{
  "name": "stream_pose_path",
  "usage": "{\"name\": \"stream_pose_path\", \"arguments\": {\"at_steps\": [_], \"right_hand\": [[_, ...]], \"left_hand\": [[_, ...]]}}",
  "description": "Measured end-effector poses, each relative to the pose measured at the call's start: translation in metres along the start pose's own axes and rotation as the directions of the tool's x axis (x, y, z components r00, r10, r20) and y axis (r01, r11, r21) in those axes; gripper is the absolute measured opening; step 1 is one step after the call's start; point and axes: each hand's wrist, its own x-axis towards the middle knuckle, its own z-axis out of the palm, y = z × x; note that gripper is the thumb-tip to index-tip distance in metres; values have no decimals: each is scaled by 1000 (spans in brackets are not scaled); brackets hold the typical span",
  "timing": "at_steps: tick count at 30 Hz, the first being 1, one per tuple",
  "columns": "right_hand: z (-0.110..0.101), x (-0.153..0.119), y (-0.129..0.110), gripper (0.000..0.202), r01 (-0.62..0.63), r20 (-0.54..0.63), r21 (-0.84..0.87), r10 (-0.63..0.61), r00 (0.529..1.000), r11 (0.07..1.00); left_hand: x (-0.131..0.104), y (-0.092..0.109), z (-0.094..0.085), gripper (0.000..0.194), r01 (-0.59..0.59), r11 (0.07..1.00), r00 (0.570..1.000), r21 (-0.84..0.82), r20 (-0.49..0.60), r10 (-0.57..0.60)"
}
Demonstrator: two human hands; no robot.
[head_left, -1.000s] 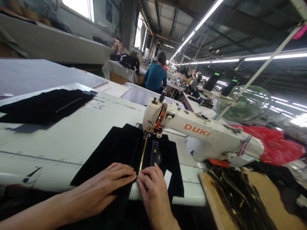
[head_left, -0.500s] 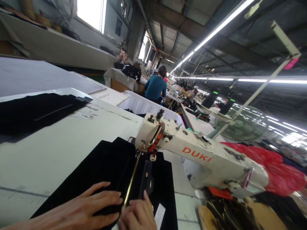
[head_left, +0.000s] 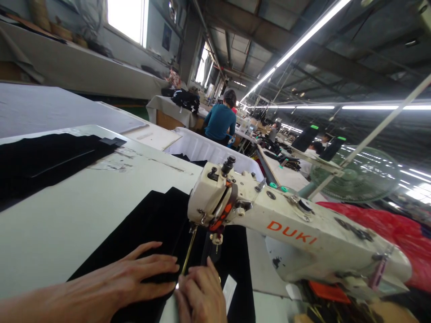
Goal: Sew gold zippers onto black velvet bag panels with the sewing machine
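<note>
Clock positions from mid-view. Black cloth [head_left: 144, 229] lies on the pale table [head_left: 84, 206] at 7 o'clock, its upper end at the head of the white sewing machine [head_left: 289, 237] at 4. Thin gold strip [head_left: 189, 253] runs down over the cloth from below the machine head to the hands. Left hand [head_left: 134, 278], 7 o'clock, lies palm down on the cloth, fingers spread, gripping nothing. Right hand [head_left: 204, 291], 6 o'clock, has curled fingers at the strip's lower end; cannot tell if it pinches strip or cloth. White tag [head_left: 229, 289] on the cloth, just beside the right hand.

Surface: smooth, pale, with worn patches [head_left: 114, 159] by its far edge at 9. Second lot of black cloth [head_left: 43, 166] also at 9, well apart from the first. Orange item [head_left: 329, 291] below the machine, between 4 and 5.

Room: big workshop, dark roof, long tube light [head_left: 313, 36] between 1 and 2. Bright window [head_left: 127, 20] at 11, grey-draped bench [head_left: 94, 74] at 10. White tub [head_left: 215, 148] just past the table; beyond it, at 12, a person in a teal top [head_left: 219, 121], back turned. Green fan [head_left: 353, 175] at 3, red plastic [head_left: 370, 224] just under it.
</note>
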Motion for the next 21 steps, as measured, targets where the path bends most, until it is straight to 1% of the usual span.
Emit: {"name": "stream_pose_path", "arguments": {"at_steps": [3,5,7,9,10,12,14,17,21], "right_hand": [[-2,9,7,21,-6,60,22,5,998,1000],[-4,18,12,20,-4,109,33,1,994,999],[-7,27,15,20,-9,150,34,4,989,999],[-10,38,18,19,-3,202,22,-1,979,1000],[-12,43,19,19,3,229,12,-6,973,1000],[-14,52,23,20,22,261,-6,-19,965,1000],[-15,59,28,22,34,276,-21,-27,961,999],[-11,67,34,27,35,306,-41,-20,952,999],[-7,72,37,39,-42,279,-55,56,959,998]], "left_hand": [[9,-5,-5,72,-5,1000,1000,0,20,5],[19,-4,-14,76,14,1000,1000,15,24,-14],[31,-4,-28,78,-10,1000,994,13,106,9],[43,-5,-41,74,-44,999,980,3,194,42],[48,-7,-45,70,-54,999,973,3,223,52],[57,-11,-51,64,-61,998,969,7,240,57],[63,-17,-52,63,-66,998,972,-1,226,65],[69,-26,-48,60,-75,997,975,-11,210,75],[74,-38,-40,63,-117,993,973,-14,198,118]]}}
